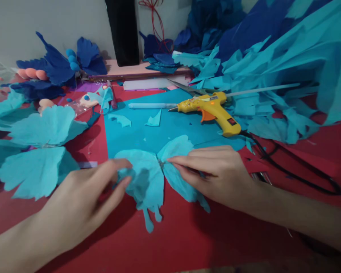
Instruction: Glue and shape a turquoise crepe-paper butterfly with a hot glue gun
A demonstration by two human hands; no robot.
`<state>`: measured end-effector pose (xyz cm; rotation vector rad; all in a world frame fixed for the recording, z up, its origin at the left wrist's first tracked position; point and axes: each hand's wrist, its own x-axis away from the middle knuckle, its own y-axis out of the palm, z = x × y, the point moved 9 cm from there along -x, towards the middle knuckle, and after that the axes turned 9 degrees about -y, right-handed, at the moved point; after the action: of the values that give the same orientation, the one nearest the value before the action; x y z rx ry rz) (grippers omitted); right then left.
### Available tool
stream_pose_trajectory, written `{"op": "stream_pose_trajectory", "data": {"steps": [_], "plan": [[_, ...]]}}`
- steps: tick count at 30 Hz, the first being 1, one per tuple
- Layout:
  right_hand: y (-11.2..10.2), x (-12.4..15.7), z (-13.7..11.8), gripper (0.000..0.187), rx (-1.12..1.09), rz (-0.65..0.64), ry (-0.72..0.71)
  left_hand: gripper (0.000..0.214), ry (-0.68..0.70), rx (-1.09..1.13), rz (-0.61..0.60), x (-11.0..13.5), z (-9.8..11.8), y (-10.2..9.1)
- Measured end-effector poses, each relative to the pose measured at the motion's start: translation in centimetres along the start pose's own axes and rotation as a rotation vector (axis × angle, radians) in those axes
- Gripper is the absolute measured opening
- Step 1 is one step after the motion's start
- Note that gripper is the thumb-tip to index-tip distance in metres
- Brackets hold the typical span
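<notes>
A light-blue crepe-paper butterfly lies in front of me, partly on the blue sheet and partly on the red surface. At its narrow middle, a thin greyish tie shows. My right hand pinches the butterfly there with thumb and forefinger, the hand lying over part of the right wing. By the left wing is my left hand, its thumb and forefinger apart and slightly blurred, with nothing seen between them. The hand's shadow falls on that wing, and whether its fingertips touch the paper I cannot tell.
A yellow glue gun, its switch lit, rests on the blue sheet beside scissors and a pen. Its black cord loops right. Other paper butterflies lie left; crepe-paper strips pile right. A phone stands behind.
</notes>
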<state>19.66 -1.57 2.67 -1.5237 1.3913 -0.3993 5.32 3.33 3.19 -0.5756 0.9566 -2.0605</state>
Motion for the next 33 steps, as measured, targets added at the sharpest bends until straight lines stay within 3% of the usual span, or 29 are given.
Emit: {"op": "stream_pose_trajectory", "data": {"steps": [3, 5, 7, 10, 14, 20, 33], "plan": [[-1.6, -0.2, 0.5, 0.028, 0.041, 0.097, 0.059, 0.029, 0.491, -0.388, 0.021, 2.0, 3.6, 1.9], [-3.4, -0.3, 1.1, 0.024, 0.109, 0.189, 0.119, 0.034, 0.592, -0.506, 0.022, 2.6, 4.0, 3.2], [-5.2, -0.2, 1.9, 0.020, 0.212, 0.247, 0.192, 0.038, 0.606, -0.545, -0.003, 2.6, 4.0, 4.1], [-7.3, 0.2, 4.1, 0.017, 0.419, 0.238, 0.357, 0.048, 0.583, -0.542, -0.052, 2.4, 3.8, 4.8], [-8.3, 1.7, 8.4, 0.025, 0.621, 0.106, 0.619, 0.053, 0.581, -0.537, -0.064, 2.1, 4.1, 5.0], [-7.2, 2.1, 11.4, 0.027, 0.599, 0.064, 0.582, 0.045, 0.592, -0.532, 0.002, 1.7, 4.3, 4.5], [-5.8, 2.0, 11.5, 0.027, 0.526, 0.055, 0.559, 0.041, 0.628, -0.583, 0.018, 1.4, 4.9, 4.3]]}}
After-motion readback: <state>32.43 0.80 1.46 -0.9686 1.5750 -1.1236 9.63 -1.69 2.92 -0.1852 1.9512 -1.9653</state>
